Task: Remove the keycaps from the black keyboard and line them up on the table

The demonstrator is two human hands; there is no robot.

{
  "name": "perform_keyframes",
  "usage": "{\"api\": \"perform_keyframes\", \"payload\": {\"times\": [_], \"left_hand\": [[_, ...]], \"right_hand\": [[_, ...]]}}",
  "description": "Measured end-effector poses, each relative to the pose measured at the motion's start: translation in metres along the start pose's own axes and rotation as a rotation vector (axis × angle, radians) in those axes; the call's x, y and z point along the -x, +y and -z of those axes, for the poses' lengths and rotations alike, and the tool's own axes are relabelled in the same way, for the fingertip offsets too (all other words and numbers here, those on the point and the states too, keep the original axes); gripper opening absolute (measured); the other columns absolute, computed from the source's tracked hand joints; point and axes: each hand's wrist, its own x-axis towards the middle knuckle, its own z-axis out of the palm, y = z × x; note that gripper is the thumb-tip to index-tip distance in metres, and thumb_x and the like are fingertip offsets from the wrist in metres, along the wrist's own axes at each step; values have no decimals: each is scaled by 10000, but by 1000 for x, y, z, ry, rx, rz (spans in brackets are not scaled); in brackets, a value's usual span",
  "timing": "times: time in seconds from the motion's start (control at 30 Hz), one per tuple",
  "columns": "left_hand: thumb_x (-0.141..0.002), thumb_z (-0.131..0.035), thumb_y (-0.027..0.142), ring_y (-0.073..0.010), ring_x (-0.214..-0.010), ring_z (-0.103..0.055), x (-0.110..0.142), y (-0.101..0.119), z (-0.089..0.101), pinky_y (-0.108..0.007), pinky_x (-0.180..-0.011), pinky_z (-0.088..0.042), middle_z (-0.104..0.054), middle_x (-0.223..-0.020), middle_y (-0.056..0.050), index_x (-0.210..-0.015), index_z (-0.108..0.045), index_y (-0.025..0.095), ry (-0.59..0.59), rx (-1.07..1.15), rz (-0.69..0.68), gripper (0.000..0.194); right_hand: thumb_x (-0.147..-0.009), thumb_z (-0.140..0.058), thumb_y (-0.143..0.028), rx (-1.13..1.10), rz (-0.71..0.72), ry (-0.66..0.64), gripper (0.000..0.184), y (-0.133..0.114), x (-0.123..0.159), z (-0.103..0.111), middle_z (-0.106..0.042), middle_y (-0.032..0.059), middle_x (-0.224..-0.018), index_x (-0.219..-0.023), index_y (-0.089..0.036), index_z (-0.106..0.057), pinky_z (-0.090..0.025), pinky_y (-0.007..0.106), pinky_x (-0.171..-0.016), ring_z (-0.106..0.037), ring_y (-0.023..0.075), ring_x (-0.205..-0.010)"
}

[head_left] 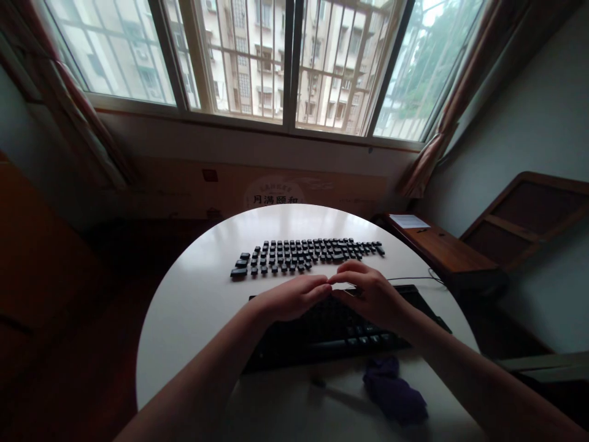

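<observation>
A black keyboard (322, 334) lies on the round white table (193, 301) in front of me. My left hand (294, 298) and my right hand (368, 291) both rest over its far edge with the fingertips meeting. The fingers of both hands are curled and pressed together; what they pinch, if anything, is hidden. Beyond the keyboard, several loose black keycaps (304, 253) are laid out in rows on the table.
A crumpled purple cloth (396, 393) lies near the table's front edge. The keyboard's cable (414, 279) runs off to the right. A wooden side table (437, 245) with a paper sheet stands at the right. A barred window (285, 61) fills the far wall.
</observation>
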Motion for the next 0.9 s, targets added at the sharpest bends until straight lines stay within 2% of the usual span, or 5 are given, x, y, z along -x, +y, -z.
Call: {"api": "perform_keyframes", "payload": {"times": [0.13, 0.3, 0.4, 0.6, 0.9], "left_hand": [[-1001, -264, 496, -172, -836, -543, -1, -6, 0, -267, -778, -436, -624, -951, -32, -1060, -579, 168, 40, 35, -17, 459], [-988, -247, 514, -220, -811, -589, 5, -12, 16, -303, -712, -424, -673, -923, -82, -909, -633, 161, 264, -188, 290, 529], [-986, -224, 513, -221, -715, -588, 11, -15, 28, -299, -642, -386, -670, -793, -83, -757, -624, 165, 328, -316, 361, 578], [-990, -188, 538, -192, -599, -546, 16, -16, 34, -286, -590, -329, -619, -649, -57, -633, -574, 174, 351, -409, 374, 640], [-992, -146, 571, -181, -585, -529, 17, -16, 32, -278, -574, -304, -595, -618, -41, -613, -537, 181, 408, -426, 347, 670]], "right_hand": [[-880, -646, -283, -10, 49, -73, 166, 13, -11, -2, -666, 71, -962, -1017, -210, -707, -518, 296, -758, -641, 178, -846], [-864, -671, -279, 120, -107, -41, 156, 50, -35, -14, -687, 60, -930, -975, -192, -736, -493, 280, -757, -642, 167, -807], [-830, -704, -268, 226, -232, -86, 141, 76, -49, -29, -700, 56, -903, -937, -194, -760, -481, 283, -768, -650, 175, -794], [-848, -671, -319, 288, -259, -198, 188, 93, -53, -51, -705, 45, -884, -972, -217, -768, -462, 270, -749, -652, 177, -798], [-844, -655, -331, 318, -314, -180, 226, 97, -49, -63, -703, 52, -948, -1021, -230, -755, -466, 277, -764, -653, 190, -843]]}}
